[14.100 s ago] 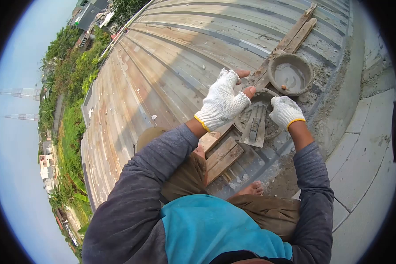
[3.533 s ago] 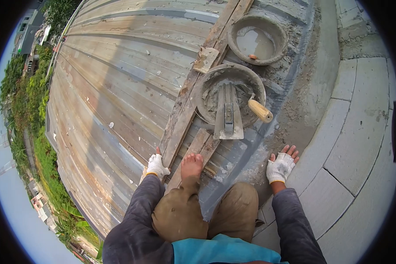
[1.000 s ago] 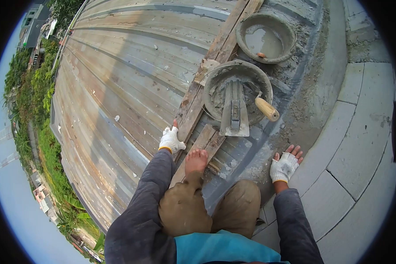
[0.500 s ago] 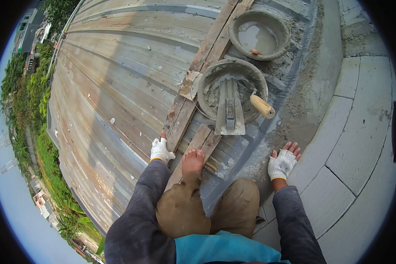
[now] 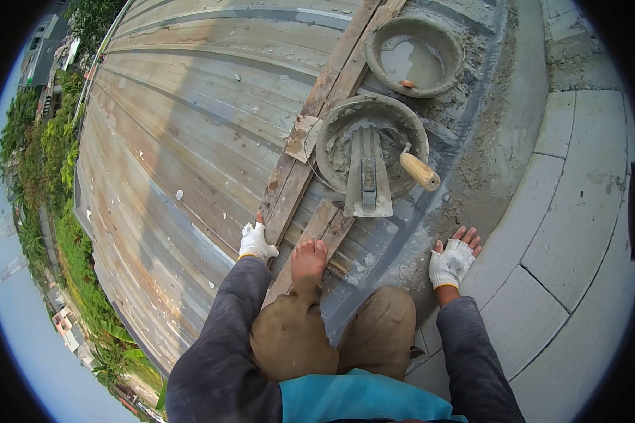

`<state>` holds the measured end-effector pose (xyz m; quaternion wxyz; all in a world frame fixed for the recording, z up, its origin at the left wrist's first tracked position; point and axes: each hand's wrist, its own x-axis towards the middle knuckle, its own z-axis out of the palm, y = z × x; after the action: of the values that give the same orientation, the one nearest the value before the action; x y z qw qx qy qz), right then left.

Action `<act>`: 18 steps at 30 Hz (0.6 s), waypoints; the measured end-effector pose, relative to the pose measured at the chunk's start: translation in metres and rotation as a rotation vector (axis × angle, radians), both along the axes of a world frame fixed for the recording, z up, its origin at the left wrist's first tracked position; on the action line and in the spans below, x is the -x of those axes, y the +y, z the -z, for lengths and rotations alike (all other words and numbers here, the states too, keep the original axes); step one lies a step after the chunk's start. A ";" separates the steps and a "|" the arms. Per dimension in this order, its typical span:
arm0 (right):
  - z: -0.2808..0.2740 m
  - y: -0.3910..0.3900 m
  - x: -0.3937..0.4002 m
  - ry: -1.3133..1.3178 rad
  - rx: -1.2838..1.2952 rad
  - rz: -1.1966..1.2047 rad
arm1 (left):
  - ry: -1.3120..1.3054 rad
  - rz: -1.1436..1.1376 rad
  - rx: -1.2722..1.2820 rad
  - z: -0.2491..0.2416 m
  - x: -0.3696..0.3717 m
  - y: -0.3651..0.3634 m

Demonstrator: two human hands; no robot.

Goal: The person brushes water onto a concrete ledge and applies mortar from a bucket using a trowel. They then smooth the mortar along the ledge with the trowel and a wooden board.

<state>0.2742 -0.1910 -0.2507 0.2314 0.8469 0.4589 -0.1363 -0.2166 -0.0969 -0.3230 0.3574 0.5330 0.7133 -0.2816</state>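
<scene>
My left hand (image 5: 257, 242), in a white fingerless glove, rests at the left edge of a long wooden plank (image 5: 286, 185). One bare finger points forward along the wood; the other fingers are mostly hidden. Flat with fingers spread, my right hand (image 5: 452, 264) presses on the inner edge of the pale block wall (image 5: 522, 220), beside the mortar-smeared seam. Neither hand holds a tool. Ahead, between them, a round mortar pan (image 5: 342, 116) holds grey mortar. A metal plastering float (image 5: 369, 189) leans over its near rim, and a trowel (image 5: 419, 171) lies in it, wooden handle outward.
A second pan (image 5: 447, 44) with watery grey liquid stands behind the first. My bare foot (image 5: 309, 259) is on a short board (image 5: 329, 224). Ridged metal roofing (image 5: 190, 155) with scattered debris stretches left to an edge, with trees (image 5: 53, 141) and buildings below.
Almost nothing differs. The view has shifted very slightly, and both hands keep the same places and poses.
</scene>
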 end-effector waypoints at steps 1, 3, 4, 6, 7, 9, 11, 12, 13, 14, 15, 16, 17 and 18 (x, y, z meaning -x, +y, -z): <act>0.000 0.000 0.000 -0.001 -0.006 -0.001 | 0.000 0.001 0.000 -0.002 0.000 -0.001; -0.002 0.002 0.002 0.004 0.012 0.010 | -0.002 -0.019 -0.068 -0.005 -0.003 -0.001; -0.004 0.003 0.001 0.009 0.032 0.018 | -0.005 -0.020 -0.068 0.001 0.002 -0.001; -0.004 0.003 -0.001 0.008 0.030 0.016 | -0.023 0.058 0.058 0.006 0.013 0.002; -0.003 0.003 0.000 0.010 0.026 0.015 | -0.019 0.062 0.057 0.001 0.012 0.002; -0.001 0.001 0.000 0.007 0.015 0.006 | 0.033 -0.039 0.068 -0.013 0.007 -0.002; 0.000 -0.001 0.000 0.001 0.007 -0.007 | 0.049 -0.045 0.070 -0.019 0.003 -0.007; 0.001 -0.001 0.000 -0.003 0.003 -0.011 | 0.061 -0.056 0.069 -0.020 0.003 -0.011; 0.001 -0.001 -0.001 -0.009 -0.001 -0.017 | 0.061 -0.059 0.072 -0.019 0.004 -0.016; 0.001 -0.002 0.000 -0.009 0.002 -0.020 | 0.066 -0.053 0.047 -0.018 0.006 -0.022; 0.001 -0.002 0.000 -0.011 0.002 -0.018 | 0.069 -0.047 0.019 -0.016 0.007 -0.027; 0.001 -0.001 -0.001 -0.014 0.002 -0.018 | 0.068 -0.052 0.021 -0.013 0.009 -0.033; 0.001 -0.001 -0.001 -0.015 0.003 -0.021 | 0.079 -0.044 0.025 -0.010 0.013 -0.038; 0.001 0.000 -0.001 -0.014 0.005 -0.020 | 0.089 -0.033 0.028 -0.010 0.014 -0.038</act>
<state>0.2753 -0.1909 -0.2519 0.2380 0.8426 0.4656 -0.1291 -0.2302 -0.1350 -0.3133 0.3375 0.5030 0.7331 -0.3092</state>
